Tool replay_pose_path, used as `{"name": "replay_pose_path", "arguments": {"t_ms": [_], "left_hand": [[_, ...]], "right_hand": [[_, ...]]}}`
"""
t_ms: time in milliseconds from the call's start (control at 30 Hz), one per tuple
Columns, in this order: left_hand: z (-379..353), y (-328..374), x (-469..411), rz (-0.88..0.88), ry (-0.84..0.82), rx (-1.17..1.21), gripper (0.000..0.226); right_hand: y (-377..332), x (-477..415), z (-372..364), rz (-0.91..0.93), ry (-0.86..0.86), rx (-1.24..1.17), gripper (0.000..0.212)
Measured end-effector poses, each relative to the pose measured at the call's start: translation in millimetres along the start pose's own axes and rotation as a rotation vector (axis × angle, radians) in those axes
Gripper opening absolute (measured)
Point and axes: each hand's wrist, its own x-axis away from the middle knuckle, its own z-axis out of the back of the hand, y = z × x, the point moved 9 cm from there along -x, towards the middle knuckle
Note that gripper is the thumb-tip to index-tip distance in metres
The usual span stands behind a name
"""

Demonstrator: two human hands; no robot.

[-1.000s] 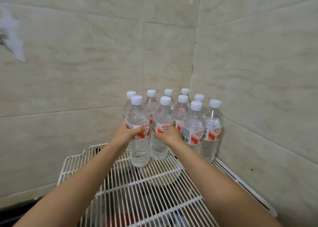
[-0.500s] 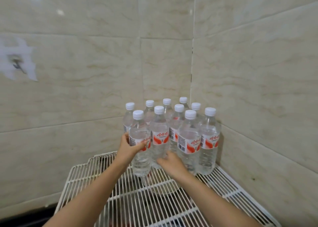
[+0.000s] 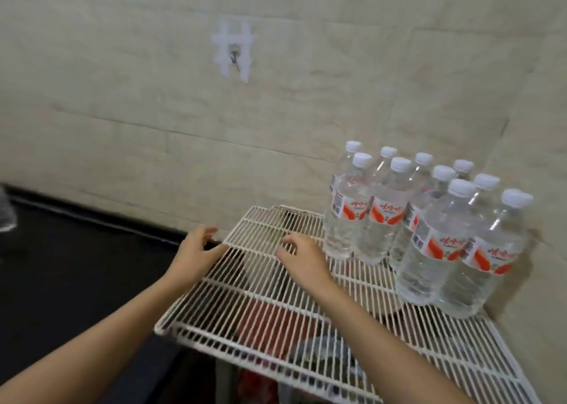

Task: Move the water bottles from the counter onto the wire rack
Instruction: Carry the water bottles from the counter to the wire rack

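Observation:
Several clear water bottles (image 3: 429, 229) with white caps and red-and-white labels stand upright in a tight cluster on the white wire rack (image 3: 254, 296), in its far right corner against the tiled walls. My left hand (image 3: 196, 250) hovers over the rack's left edge with fingers spread and nothing in it. My right hand (image 3: 302, 255) is above the rack's middle, fingers curled loosely and apart, holding nothing, a short way left of the nearest bottle.
A dark counter (image 3: 76, 265) lies to the left of the rack. A blurred clear object (image 3: 6, 210) shows at the far left edge. A metal hook (image 3: 234, 58) sits on the tiled wall. Red and grey items (image 3: 276, 324) lie under the rack.
Both hands let go of the front bottles and drew back to the left. The view swung left, so the bottle cluster now sits at the right.

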Motion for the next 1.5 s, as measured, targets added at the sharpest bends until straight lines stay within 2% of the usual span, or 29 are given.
{"name": "replay_pose_path", "arguments": {"t_ms": [133, 333, 600, 767, 967, 1200, 1500], "left_hand": [[94.3, -56.0, 58.0, 0.124, 0.215, -0.086, 0.040], [249.6, -106.7, 156.0, 0.255, 0.545, -0.128, 0.034], [419.6, -189.4, 294.2, 0.376, 0.845, -0.080, 0.026], [530.3, -243.4, 365.1, 0.404, 0.961, -0.065, 0.025], [623.1, -282.6, 376.2, 0.380, 0.973, -0.034, 0.025], [664.5, -341.4, 338.1, 0.393, 0.923, 0.048, 0.024], [753.6, -439.5, 204.1, 0.419, 0.758, 0.010, 0.014]], "right_hand": [[-72.5, 14.6, -65.7, 0.192, -0.129, -0.052, 0.034], [-176.1, 49.7, -173.5, 0.370, -0.348, -0.095, 0.035], [-313.8, 111.5, -316.5, 0.537, -0.507, -0.048, 0.034], [-402.8, 151.3, -414.0, 0.602, -0.592, -0.017, 0.033], [-475.6, 158.8, -486.5, 0.535, -0.585, -0.023, 0.036], [-490.6, 129.5, -546.5, 0.406, -0.535, -0.035, 0.030], [-531.7, -6.1, -651.4, 0.269, -0.384, -0.224, 0.028]]}}
